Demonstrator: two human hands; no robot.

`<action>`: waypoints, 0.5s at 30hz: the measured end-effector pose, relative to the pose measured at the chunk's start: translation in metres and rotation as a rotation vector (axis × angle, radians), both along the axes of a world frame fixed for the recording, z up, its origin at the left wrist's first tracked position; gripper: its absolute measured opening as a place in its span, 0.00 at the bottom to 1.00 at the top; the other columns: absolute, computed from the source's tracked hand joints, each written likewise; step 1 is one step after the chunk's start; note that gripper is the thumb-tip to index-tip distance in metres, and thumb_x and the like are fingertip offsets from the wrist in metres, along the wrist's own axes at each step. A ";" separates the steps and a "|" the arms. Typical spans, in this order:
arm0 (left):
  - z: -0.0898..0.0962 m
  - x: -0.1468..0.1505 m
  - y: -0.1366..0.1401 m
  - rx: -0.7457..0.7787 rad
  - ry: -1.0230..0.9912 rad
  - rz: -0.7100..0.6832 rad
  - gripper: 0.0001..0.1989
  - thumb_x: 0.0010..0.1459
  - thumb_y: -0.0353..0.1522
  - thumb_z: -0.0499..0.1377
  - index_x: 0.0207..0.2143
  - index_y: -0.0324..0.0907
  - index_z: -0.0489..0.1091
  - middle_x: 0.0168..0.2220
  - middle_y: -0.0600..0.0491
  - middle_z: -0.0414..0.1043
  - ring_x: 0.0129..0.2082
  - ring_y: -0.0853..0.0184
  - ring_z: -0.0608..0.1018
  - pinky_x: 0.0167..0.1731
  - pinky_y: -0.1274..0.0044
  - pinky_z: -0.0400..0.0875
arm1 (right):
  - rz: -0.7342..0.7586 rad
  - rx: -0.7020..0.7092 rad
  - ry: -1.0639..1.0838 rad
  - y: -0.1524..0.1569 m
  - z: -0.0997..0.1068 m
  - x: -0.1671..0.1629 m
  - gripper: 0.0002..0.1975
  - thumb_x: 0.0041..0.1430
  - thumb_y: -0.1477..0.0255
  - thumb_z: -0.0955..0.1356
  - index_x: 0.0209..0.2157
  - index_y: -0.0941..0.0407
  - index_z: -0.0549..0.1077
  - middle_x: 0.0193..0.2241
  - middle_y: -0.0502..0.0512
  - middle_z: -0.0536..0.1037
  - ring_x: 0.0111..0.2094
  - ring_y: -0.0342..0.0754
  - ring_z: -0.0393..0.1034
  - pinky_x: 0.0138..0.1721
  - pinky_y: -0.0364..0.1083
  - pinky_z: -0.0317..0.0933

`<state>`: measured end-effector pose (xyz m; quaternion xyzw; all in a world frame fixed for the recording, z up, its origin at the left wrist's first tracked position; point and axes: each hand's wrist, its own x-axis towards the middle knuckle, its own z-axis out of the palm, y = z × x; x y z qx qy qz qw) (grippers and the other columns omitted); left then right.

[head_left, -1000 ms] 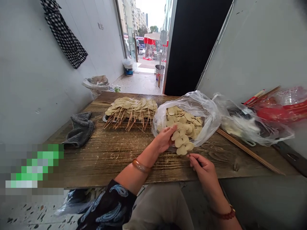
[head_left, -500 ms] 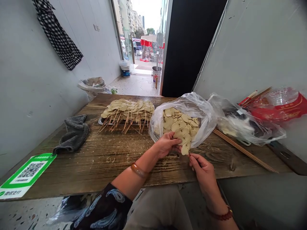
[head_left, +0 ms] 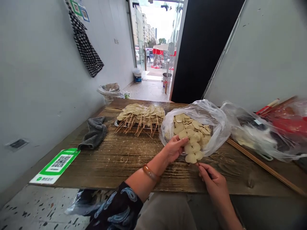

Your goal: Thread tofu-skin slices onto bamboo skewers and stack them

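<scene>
My left hand point(head_left: 173, 149) is closed on a row of thin, pale, round slices point(head_left: 192, 148), its thumb pressing on an upper one. The slices are threaded on a thin wooden skewer point(head_left: 198, 164), mostly hidden behind them. Below, my right hand point(head_left: 213, 179) pinches the skewer's bare end between thumb and fingers. Both hands are just in front of a clear plastic bag point(head_left: 222, 123), opened wide, which holds many loose slices point(head_left: 184, 119) of the same kind. To the left, a pile of filled skewers point(head_left: 141, 111) lies on a metal tray point(head_left: 116, 123), sticks toward me.
A bundle of bare wooden skewers point(head_left: 261, 163) lies on the right of the wooden table point(head_left: 134, 163). Behind it is another plastic bag point(head_left: 259, 137). On the left are a dark grey cloth point(head_left: 93, 132) and a green-and-white QR card point(head_left: 56, 166) at the table edge.
The view has turned left, so everything sits further right. The slices on the skewer now look more spread out, with one showing fully near my right hand. Both hands keep their hold.
</scene>
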<state>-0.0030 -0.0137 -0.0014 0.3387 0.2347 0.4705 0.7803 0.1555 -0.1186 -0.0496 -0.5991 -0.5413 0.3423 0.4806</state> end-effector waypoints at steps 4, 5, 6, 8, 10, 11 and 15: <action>-0.005 -0.001 0.002 -0.023 -0.023 0.054 0.22 0.42 0.39 0.68 0.39 0.37 0.74 0.35 0.46 0.77 0.32 0.65 0.78 0.30 0.76 0.72 | 0.038 -0.004 -0.095 0.000 -0.006 0.002 0.17 0.55 0.59 0.67 0.39 0.56 0.78 0.30 0.55 0.78 0.33 0.50 0.73 0.35 0.45 0.67; -0.006 -0.002 0.002 -0.021 -0.024 0.062 0.22 0.42 0.39 0.68 0.39 0.37 0.74 0.34 0.46 0.77 0.32 0.65 0.77 0.30 0.77 0.71 | 0.057 0.010 -0.128 0.000 -0.007 0.003 0.17 0.55 0.59 0.67 0.38 0.56 0.78 0.32 0.56 0.79 0.36 0.52 0.73 0.38 0.46 0.67; -0.007 -0.002 0.003 -0.017 -0.026 0.068 0.22 0.42 0.39 0.67 0.39 0.37 0.74 0.34 0.46 0.77 0.31 0.65 0.77 0.29 0.77 0.71 | 0.078 0.024 -0.164 0.001 -0.008 0.004 0.16 0.54 0.59 0.67 0.37 0.55 0.79 0.34 0.57 0.80 0.39 0.53 0.73 0.41 0.47 0.67; -0.009 -0.003 0.003 -0.008 -0.027 0.084 0.23 0.41 0.40 0.67 0.38 0.36 0.74 0.33 0.46 0.77 0.30 0.66 0.77 0.28 0.77 0.71 | 0.117 0.045 -0.234 0.001 -0.008 0.005 0.15 0.53 0.59 0.68 0.35 0.54 0.79 0.37 0.57 0.80 0.42 0.55 0.73 0.44 0.48 0.67; -0.010 -0.003 0.004 -0.005 -0.011 0.095 0.23 0.40 0.42 0.67 0.38 0.36 0.74 0.33 0.46 0.77 0.28 0.66 0.77 0.27 0.77 0.70 | 0.139 0.054 -0.268 0.002 -0.005 0.007 0.14 0.51 0.59 0.68 0.33 0.53 0.80 0.37 0.57 0.81 0.40 0.54 0.75 0.42 0.47 0.68; -0.010 -0.004 0.004 -0.008 0.000 0.101 0.24 0.40 0.42 0.67 0.38 0.36 0.74 0.32 0.46 0.77 0.28 0.66 0.77 0.26 0.77 0.70 | 0.142 0.054 -0.269 0.002 -0.002 0.008 0.14 0.51 0.59 0.69 0.33 0.53 0.80 0.36 0.56 0.81 0.38 0.54 0.75 0.40 0.46 0.69; -0.009 -0.006 0.007 -0.042 -0.012 0.122 0.25 0.42 0.46 0.65 0.37 0.37 0.72 0.31 0.48 0.75 0.24 0.68 0.76 0.24 0.78 0.69 | 0.088 0.066 -0.241 0.013 0.023 0.017 0.14 0.47 0.58 0.70 0.30 0.53 0.81 0.31 0.55 0.82 0.33 0.53 0.76 0.31 0.42 0.70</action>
